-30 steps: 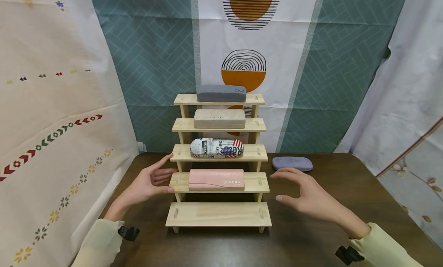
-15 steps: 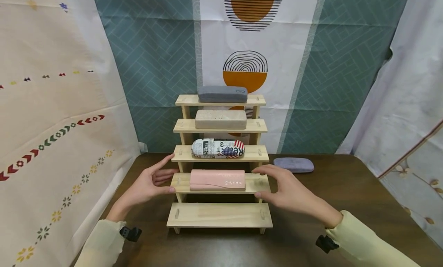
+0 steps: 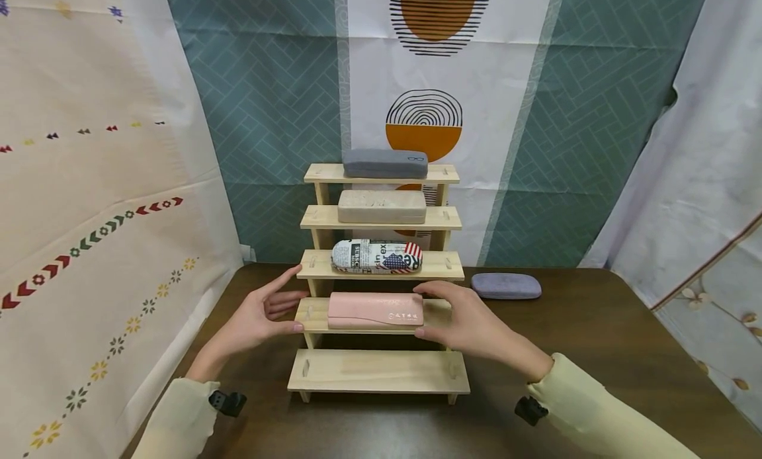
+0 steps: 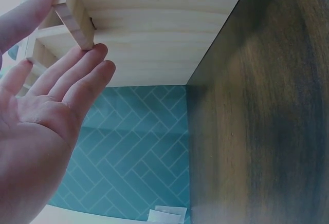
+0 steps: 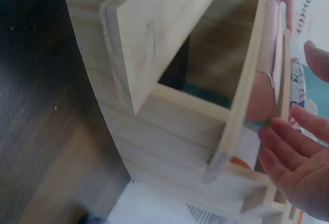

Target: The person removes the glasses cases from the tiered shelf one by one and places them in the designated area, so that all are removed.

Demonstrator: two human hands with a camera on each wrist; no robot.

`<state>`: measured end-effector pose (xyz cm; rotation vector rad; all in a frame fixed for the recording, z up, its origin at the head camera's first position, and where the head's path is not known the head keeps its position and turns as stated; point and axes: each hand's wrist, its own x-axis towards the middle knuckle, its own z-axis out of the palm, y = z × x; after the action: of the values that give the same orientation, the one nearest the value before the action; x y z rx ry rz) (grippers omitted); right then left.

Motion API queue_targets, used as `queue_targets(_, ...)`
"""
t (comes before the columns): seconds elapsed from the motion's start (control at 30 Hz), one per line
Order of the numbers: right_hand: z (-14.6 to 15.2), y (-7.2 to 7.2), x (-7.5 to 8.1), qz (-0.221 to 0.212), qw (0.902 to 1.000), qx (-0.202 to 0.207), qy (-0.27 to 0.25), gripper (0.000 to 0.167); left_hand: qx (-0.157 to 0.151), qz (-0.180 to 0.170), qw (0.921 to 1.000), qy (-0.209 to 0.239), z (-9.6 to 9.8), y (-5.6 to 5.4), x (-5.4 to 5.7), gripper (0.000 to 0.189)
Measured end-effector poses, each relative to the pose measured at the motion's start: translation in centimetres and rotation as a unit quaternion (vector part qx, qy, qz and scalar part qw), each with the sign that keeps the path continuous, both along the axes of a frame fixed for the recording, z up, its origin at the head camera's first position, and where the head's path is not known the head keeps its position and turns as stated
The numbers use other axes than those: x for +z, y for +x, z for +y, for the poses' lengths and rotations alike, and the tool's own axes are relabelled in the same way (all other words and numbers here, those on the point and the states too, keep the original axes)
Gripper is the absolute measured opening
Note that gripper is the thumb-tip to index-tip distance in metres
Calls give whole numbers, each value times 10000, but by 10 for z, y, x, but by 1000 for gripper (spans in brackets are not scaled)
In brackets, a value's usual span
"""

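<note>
A pink glasses case [image 3: 375, 311] lies on the second tier from the bottom of a wooden step stand [image 3: 378, 371]. My right hand [image 3: 470, 321] is at the case's right end, with index finger and thumb spread at its back and front corners. In the right wrist view, a gap shows between the fingers of that right hand [image 5: 300, 170] and the pink case [image 5: 261, 93]. My left hand [image 3: 253, 319] touches the stand's left side, thumb at the second tier. Its fingers look fairly straight against the wood in the left wrist view.
Higher tiers carry a newspaper-print glasses case [image 3: 376, 256], a beige one [image 3: 381, 208] and a grey-blue one [image 3: 385, 164]. A lavender glasses case [image 3: 506, 286] lies on the dark table [image 3: 595, 353], right of the stand. Patterned cloths [image 3: 268, 115] hang behind and at both sides.
My right hand has moved left from beside the stand to the pink case's right end. My left hand stays at the stand's left side.
</note>
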<state>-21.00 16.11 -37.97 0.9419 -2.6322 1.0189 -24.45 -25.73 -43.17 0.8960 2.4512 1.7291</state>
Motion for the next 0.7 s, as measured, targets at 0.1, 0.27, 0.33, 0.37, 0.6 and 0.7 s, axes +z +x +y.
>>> queue_targets(0.1,-6,-5,-6,175,9998,66,-34,61,31,-25,10000,-36,0,0,0,108)
queue_targets(0.27,-14,-14,-16,195,9998,6,74,62,33,-56,10000,-7,1,0,1,108)
queue_targets(0.33,-16,-16,-19,155,9998,-33,150,62,25,-65,10000,-1,1,0,1,108)
queue_targets(0.37,-17,-17,-20,135,9997,-48,176,62,23,-70,10000,-2,1,0,1,108)
queue_targets(0.6,-24,-20,-25,56,9999,-47,92,62,-16,-63,10000,24,1,0,1,109)
queue_targets(0.7,-26,-21,-25,51,10000,-15,17,61,-14,-74,10000,33,1,0,1,109)
